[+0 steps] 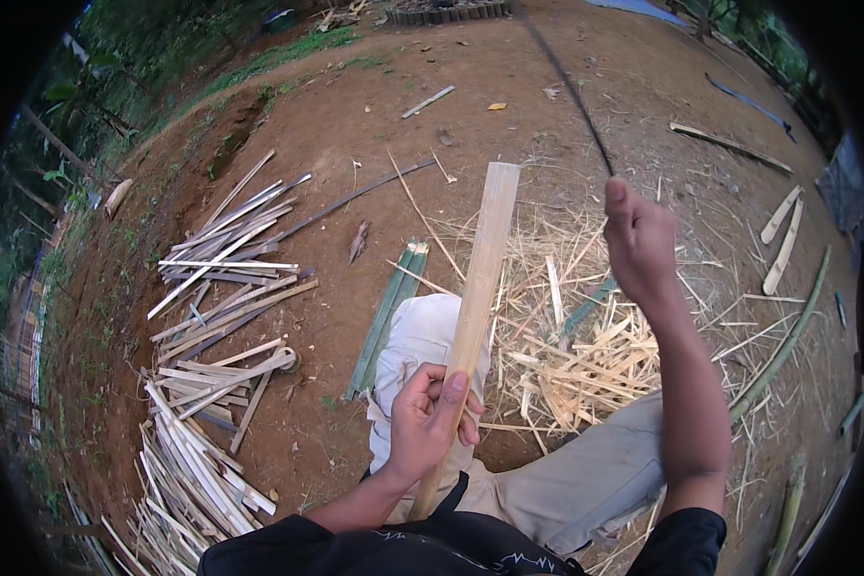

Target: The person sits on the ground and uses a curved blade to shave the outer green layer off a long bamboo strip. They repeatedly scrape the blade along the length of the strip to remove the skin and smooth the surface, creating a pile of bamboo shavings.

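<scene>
My left hand [426,420] is closed round the lower part of a wide, pale bamboo strip [486,259]. The strip stands slanted over my left knee, its cut end pointing up and away. Raised at the right, my right hand [640,233] makes a fist round the grip of a machete [578,104], whose long dark blade looks thin and blurred. The grip itself is hidden by the fingers. The blade points up and away, apart from the strip. Below my right hand lies a heap of bamboo shavings [585,374].
Piles of split bamboo strips [201,461] lie on the brown dirt at the left. Two green bamboo pieces [390,312] rest beside my left knee. To the right are a curved green pole [785,341] and short pale pieces [783,240]. A low round edging [446,14] stands far ahead.
</scene>
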The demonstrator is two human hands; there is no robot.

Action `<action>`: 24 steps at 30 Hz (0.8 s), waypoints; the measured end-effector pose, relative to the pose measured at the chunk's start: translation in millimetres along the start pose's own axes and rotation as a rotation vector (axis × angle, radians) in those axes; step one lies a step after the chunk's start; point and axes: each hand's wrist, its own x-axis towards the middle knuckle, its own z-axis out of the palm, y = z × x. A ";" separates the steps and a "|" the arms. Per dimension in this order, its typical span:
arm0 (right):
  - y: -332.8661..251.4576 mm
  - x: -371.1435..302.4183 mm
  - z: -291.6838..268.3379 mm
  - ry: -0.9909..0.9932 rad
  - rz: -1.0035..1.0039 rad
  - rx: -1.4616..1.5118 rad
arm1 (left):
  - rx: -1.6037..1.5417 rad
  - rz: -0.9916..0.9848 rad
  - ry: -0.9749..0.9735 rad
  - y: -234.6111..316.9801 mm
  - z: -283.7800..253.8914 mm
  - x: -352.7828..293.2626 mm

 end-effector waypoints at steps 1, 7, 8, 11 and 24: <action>-14.0 -8.9 0.7 0.003 -0.143 -0.080 | -0.053 -0.014 -0.009 1.0 3.0 3.5; -55.0 -48.8 19.8 -0.161 -0.589 -0.416 | -0.153 -0.171 -0.170 -0.1 -5.6 -0.1; -51.6 -51.0 22.6 -0.181 -0.565 -0.426 | -0.168 -0.193 -0.179 -0.1 -1.9 -1.2; -42.0 -46.8 25.3 -0.182 -0.563 -0.471 | -0.113 -0.149 -0.109 -5.2 2.9 -2.9; -16.3 -23.6 2.8 -0.136 -0.342 -0.534 | -0.030 -0.103 -0.114 -9.9 9.5 -12.8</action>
